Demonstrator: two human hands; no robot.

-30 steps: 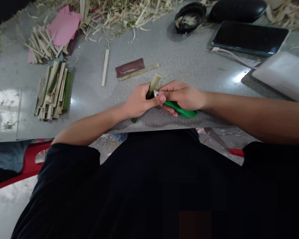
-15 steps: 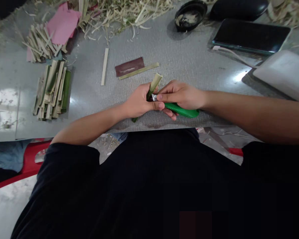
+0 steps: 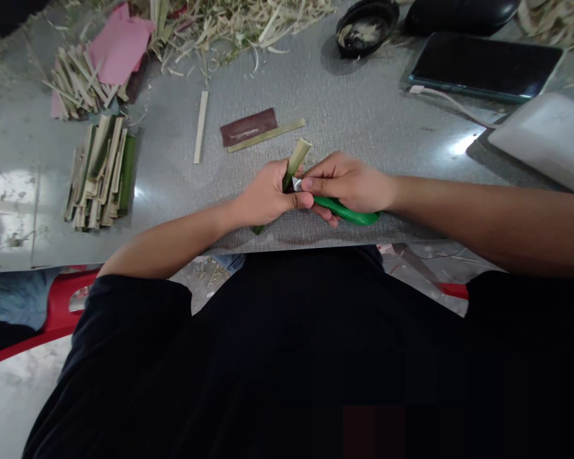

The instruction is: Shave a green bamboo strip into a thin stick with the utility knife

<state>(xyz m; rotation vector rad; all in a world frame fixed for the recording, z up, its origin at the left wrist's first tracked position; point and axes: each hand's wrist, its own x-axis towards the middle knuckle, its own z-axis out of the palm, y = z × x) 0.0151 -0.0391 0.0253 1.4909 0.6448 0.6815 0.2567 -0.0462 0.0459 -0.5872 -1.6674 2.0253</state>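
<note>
Head view: I look down from far off.
Left hand (image 3: 272,194): wrapped round the stick (image 3: 296,158), so it's the nearer one.
Stick: slants, top at 1 o'clock, foot at 7.
Right hand (image 3: 351,185): at 3 o'clock from the stick, gripping the knife (image 3: 361,216).
Blade (image 3: 296,184): just beside the stick; I can't tell if they touch.

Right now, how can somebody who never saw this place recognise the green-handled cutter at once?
On the grey table, go to the middle of the near edge. There the right hand holds the cutter, its metal tip close to the stem piece in the left hand. Its bright green, ridged handle sets it apart from that duller stem.
</note>
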